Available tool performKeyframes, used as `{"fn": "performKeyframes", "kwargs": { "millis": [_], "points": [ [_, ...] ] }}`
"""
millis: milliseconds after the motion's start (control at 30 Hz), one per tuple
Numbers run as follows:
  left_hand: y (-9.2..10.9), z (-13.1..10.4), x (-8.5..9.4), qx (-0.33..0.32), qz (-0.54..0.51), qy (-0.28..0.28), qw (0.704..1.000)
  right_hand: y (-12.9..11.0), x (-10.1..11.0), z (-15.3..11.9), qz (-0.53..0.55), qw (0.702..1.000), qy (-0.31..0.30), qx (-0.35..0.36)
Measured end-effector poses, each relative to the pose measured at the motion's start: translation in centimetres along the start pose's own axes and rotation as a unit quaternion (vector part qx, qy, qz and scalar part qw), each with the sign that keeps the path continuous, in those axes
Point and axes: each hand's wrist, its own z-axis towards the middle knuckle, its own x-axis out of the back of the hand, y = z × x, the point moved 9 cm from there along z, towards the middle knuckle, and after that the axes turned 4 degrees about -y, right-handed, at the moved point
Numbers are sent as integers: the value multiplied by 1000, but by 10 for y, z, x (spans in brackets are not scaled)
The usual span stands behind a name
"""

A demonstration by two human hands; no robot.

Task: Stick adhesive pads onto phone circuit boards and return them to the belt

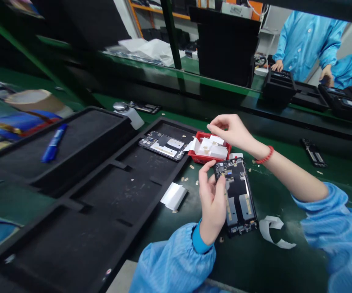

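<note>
My left hand [211, 201] grips the left edge of an opened phone [237, 193], thumb on top. Its inner circuit boards and grey plates face up, and its frame tilts over the green bench. Over a small red bin [203, 158] hovers my right hand [233, 129], thumb and forefinger pinched together; anything between them is too small to make out. White paper pieces [217, 151] fill the bin. A second opened phone [163, 144] lies in the far compartment of a long black tray [124, 191] to the left.
Folded white paper [173, 196] and a curled white strip [269, 232] lie on the bench among tan scraps. A blue marker [54, 142] rests on a black foam block [20, 158]. Another phone part [314, 152] sits right. Beyond the ledge, people in blue coats [307, 40] handle black trays.
</note>
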Motion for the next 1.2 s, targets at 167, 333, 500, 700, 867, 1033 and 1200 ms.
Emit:
{"fn": "performKeyframes", "kwargs": {
  "millis": [167,333,500,700,867,1033,1200],
  "points": [
    [25,-14,2,-98,54,17,994,-52,36,-111,1,983,164,81],
    [46,-27,-3,-176,116,16,977,-50,23,-154,43,988,143,25],
    [58,-29,-4,-218,144,39,964,-46,19,-153,80,987,138,16],
    [61,-31,-3,-228,162,53,959,-50,16,-152,82,987,136,17],
    [64,-35,0,-239,161,70,955,-50,15,-151,63,987,147,16],
    [64,-38,5,-232,179,111,950,-52,12,-153,81,982,170,27],
    [70,-40,7,-250,167,138,944,-53,9,-156,114,971,210,33]
  ]
}}
